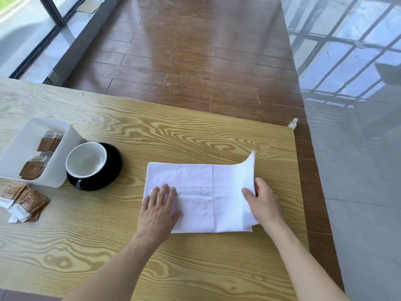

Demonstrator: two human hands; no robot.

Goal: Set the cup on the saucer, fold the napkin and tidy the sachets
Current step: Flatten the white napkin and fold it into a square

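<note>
A white napkin (201, 192) lies spread on the wooden table (152, 131). My left hand (159, 208) presses flat on its near left corner, fingers apart. My right hand (263, 203) grips the napkin's right edge, which is lifted and curls upward. At the left, a black cup with a white inside (86, 162) stands on a black saucer (115, 161). Beside it a white box (55, 168) holds several brown sachets (32, 168). More brown sachets (23, 202) lie loose on the table in front of the box.
The table's far edge and right edge border a dark wooden floor (195, 61). A small white bottle (293, 122) sits at the far right corner. Grey glossy flooring runs along the right.
</note>
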